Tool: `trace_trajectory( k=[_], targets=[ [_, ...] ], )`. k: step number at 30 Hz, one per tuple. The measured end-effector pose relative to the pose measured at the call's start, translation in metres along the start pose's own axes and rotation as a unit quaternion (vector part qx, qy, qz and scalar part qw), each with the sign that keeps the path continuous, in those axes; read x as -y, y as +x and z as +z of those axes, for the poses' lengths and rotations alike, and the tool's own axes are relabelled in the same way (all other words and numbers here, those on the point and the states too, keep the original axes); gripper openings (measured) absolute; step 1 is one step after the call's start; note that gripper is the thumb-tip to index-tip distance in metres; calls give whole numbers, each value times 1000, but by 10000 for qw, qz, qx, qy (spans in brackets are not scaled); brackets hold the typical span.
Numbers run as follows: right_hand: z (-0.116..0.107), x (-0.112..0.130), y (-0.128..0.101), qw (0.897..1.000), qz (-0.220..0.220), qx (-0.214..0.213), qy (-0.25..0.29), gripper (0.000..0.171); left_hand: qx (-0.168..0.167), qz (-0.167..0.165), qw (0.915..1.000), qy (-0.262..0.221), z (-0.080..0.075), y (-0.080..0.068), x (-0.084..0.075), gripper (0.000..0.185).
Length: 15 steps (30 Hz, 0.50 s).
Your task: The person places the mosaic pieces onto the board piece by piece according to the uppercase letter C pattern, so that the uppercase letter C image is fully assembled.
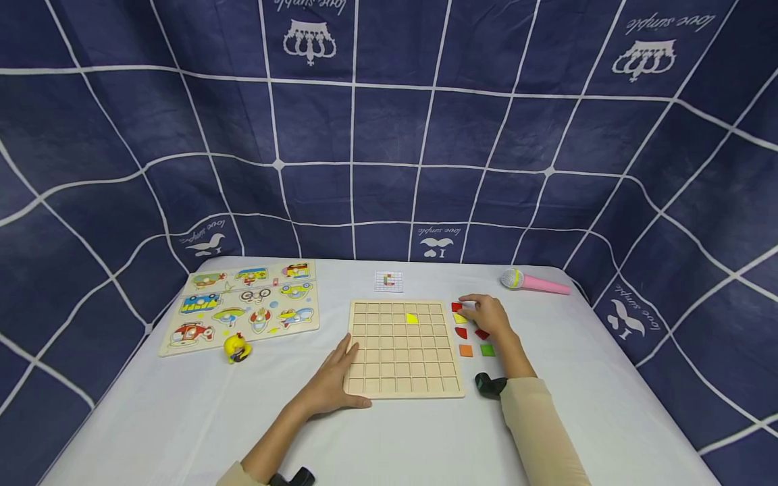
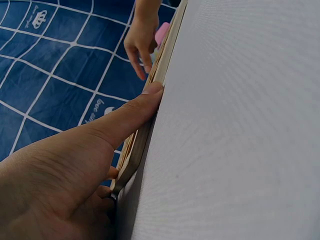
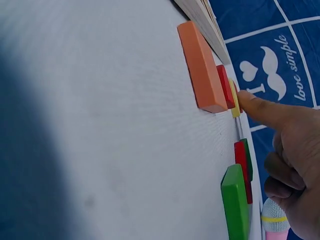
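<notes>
A square wooden grid board [image 1: 404,364] lies on the table with one yellow rounded tile [image 1: 412,318] in a cell. At its near left corner rests my left hand [image 1: 328,385], thumb along the front edge and fingers spread by the left side; the thumb [image 2: 132,112] touches the edge. Beyond the board's right side, my right hand [image 1: 491,315] reaches over loose tiles. Its index fingertip is right at a red tile [image 1: 456,307] and a yellow tile [image 1: 460,318], both flat on the table. Nearer lie an orange block [image 3: 200,70], a green block [image 3: 235,200] and red tiles [image 1: 461,333].
A small pattern card [image 1: 389,281] lies behind the board. At the left are a vehicle peg puzzle [image 1: 243,304] and a yellow-headed figurine [image 1: 236,348]. A pink toy microphone [image 1: 537,282] lies at the back right. A dark blue grid-patterned cloth [image 1: 389,128] hangs behind the table.
</notes>
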State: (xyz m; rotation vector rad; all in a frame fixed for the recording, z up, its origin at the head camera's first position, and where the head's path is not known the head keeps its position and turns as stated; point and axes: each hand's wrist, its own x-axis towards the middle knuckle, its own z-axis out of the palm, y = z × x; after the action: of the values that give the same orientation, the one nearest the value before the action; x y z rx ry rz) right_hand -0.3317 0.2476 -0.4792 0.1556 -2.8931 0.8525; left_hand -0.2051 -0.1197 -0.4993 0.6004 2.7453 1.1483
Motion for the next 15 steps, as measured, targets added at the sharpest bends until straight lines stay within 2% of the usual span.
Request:
trace_trajectory(
  k=[7, 12, 15],
  targets=[
    [0, -2, 2, 9996, 123, 184, -152, 32, -20, -6, 10000, 48, 0, -1, 0, 119],
    [1, -2, 4, 9998, 160, 101, -52, 33, -32, 23, 10000, 61, 0, -1, -1, 118],
    [0, 5, 4, 9999, -33, -47, 98, 33, -25, 17, 10000, 51, 0, -1, -1, 118]
  ],
)
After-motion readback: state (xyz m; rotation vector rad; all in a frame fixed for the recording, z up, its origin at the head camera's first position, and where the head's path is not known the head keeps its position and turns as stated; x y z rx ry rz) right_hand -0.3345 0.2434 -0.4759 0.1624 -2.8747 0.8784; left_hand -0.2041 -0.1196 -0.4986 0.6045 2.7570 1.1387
